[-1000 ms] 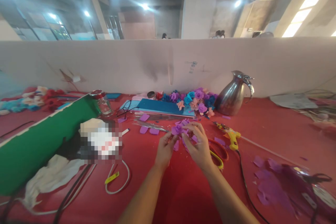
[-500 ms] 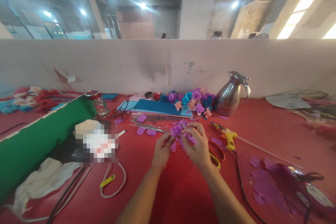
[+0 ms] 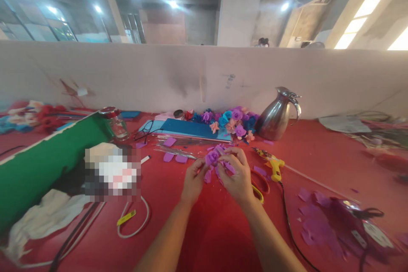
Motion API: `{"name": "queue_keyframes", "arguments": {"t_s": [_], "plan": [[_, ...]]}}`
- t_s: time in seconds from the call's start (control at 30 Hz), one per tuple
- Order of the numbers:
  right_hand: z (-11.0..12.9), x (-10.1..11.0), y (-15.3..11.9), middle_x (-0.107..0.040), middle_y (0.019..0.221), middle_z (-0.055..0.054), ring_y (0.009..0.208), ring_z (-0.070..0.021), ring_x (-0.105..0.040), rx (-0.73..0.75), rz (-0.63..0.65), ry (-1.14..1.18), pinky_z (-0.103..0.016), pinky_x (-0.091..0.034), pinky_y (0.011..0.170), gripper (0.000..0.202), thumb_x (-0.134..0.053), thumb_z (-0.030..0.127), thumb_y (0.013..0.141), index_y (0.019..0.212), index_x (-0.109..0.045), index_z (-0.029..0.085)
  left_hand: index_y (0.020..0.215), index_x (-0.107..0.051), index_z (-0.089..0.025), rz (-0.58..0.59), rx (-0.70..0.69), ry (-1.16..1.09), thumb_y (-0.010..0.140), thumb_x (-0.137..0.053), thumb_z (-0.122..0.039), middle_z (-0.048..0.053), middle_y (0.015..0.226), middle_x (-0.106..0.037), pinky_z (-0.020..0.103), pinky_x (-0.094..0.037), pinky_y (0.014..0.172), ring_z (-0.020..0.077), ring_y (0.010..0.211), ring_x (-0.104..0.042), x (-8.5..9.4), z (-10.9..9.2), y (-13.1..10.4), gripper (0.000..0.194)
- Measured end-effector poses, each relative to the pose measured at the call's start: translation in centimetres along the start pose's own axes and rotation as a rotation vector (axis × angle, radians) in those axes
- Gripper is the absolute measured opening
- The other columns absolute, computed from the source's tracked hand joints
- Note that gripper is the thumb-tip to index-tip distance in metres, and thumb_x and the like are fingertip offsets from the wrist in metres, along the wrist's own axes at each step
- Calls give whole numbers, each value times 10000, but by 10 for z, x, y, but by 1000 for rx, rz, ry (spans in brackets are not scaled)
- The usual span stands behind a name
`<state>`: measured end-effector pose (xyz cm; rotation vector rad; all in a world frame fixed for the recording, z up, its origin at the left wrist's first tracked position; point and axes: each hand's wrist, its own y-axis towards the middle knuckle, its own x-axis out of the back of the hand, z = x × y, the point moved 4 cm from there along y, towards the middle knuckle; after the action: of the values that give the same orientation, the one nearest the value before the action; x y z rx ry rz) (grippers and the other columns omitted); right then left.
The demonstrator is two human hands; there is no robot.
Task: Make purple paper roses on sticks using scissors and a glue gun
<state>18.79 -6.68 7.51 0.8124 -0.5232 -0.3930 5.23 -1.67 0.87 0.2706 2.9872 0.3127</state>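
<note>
A purple paper flower (image 3: 212, 158) is held up between my two hands over the red table. My left hand (image 3: 194, 178) pinches it from the left and below with thumb and fingertips. On the other side, the fingers of my right hand (image 3: 237, 174) are closed on its petals. Loose purple petals (image 3: 228, 168) lie under and behind the flower, partly covered by my right hand. Scissors with red and yellow handles (image 3: 260, 183) rest just right of my right hand. A yellow glue gun (image 3: 276, 169) lies farther right, its nozzle pointing away to the left.
A pile of finished paper flowers (image 3: 237, 122) sits behind, beside a steel jug (image 3: 276, 114). Blue sheets (image 3: 194, 128), glasses (image 3: 145, 131) and a glass jar (image 3: 116, 125) stand along the back. A green board (image 3: 47, 161) borders the left; purple paper pieces (image 3: 318, 225) and a power strip (image 3: 378, 233) lie right.
The whole scene has shifted slightly left in view as the camera turned. Both hands keep their grip on the purple flower, with only slight finger movement.
</note>
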Motion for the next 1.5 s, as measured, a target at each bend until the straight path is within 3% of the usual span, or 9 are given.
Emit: {"name": "queue_keyframes", "arguments": {"t_s": [0.2, 0.73, 1.13, 1.4, 1.5], "plan": [[-1, 0, 0, -539, 987, -52, 928, -202, -593, 10, -9, -7, -359, -510, 808, 160, -564, 105, 788, 845, -622, 242, 741, -689, -175, -9, 13, -16, 771, -658, -414, 23, 734, -626, 266, -408, 708, 167, 715, -518, 0, -1, 1, 243], [-5, 0, -2, -526, 1018, -55, 905, -194, -593, 25, 41, -36, -339, -517, 767, 133, -577, 138, 803, 851, -639, 245, 898, -740, -201, -8, 1, -13, 783, -651, -361, 42, 836, -672, 300, -424, 802, 192, 809, -556, 1, 2, 0, 216], [8, -8, -19, -519, 996, -62, 921, -211, -573, 52, -69, -148, -356, -513, 742, 126, -583, 148, 826, 858, -647, 252, 707, -700, -175, -57, 84, -269, 679, -744, -335, -5, 693, -645, 272, -420, 738, 150, 701, -542, -4, -5, -3, 169], [6, -9, -19, -508, 975, -53, 882, -198, -567, 14, -79, -104, -366, -506, 765, 153, -572, 116, 814, 863, -634, 248, 809, -742, -185, -38, 46, -174, 729, -707, -333, 13, 739, -667, 266, -424, 688, 156, 694, -552, -1, -6, -2, 172], [5, -10, -19, -511, 1001, -55, 924, -210, -561, 16, -62, -89, -370, -504, 775, 172, -586, 121, 803, 892, -644, 256, 839, -752, -191, -33, 30, -157, 725, -710, -337, 27, 787, -684, 283, -433, 736, 178, 755, -576, 0, -5, -2, 190]]}}
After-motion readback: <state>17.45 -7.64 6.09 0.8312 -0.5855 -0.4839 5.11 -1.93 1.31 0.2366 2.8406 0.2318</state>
